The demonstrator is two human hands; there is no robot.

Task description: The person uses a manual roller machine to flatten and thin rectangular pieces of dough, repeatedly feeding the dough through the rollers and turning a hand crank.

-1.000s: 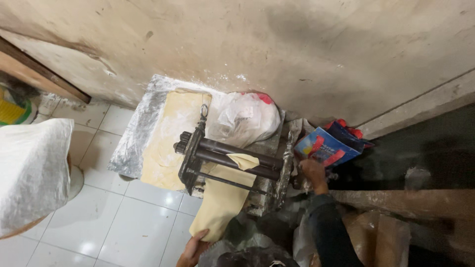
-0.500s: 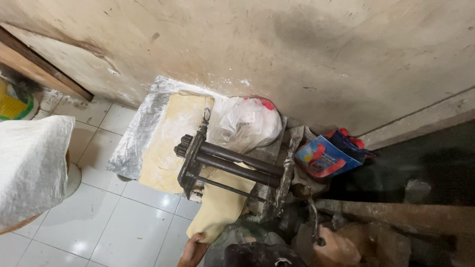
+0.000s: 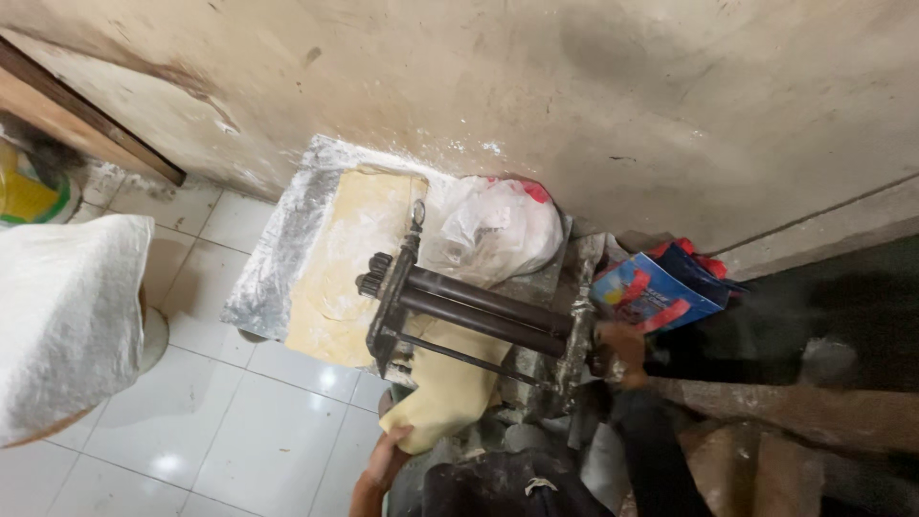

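The left hand (image 3: pixel 388 458) cups the lower end of the dough sheet (image 3: pixel 445 388), fingers curled under it just below the 2 dark rollers (image 3: pixel 479 311). The right hand (image 3: pixel 622 349) is closed at the far end of the roller machine (image 3: pixel 402 287), probably on its crank, though the grip is half hidden. Beyond the left hand, past the rollers, the rest of the sheet lies flat on a floured metal tray (image 3: pixel 273 273). To feed well, the left hand should support the sheet evenly without pulling while the right turns steadily. In view: 1 dough sheet, 1 tray, 1 white plastic bag (image 3: pixel 493 230), 1 colourful packet (image 3: pixel 651 292), 1 white sack (image 3: pixel 67 316).
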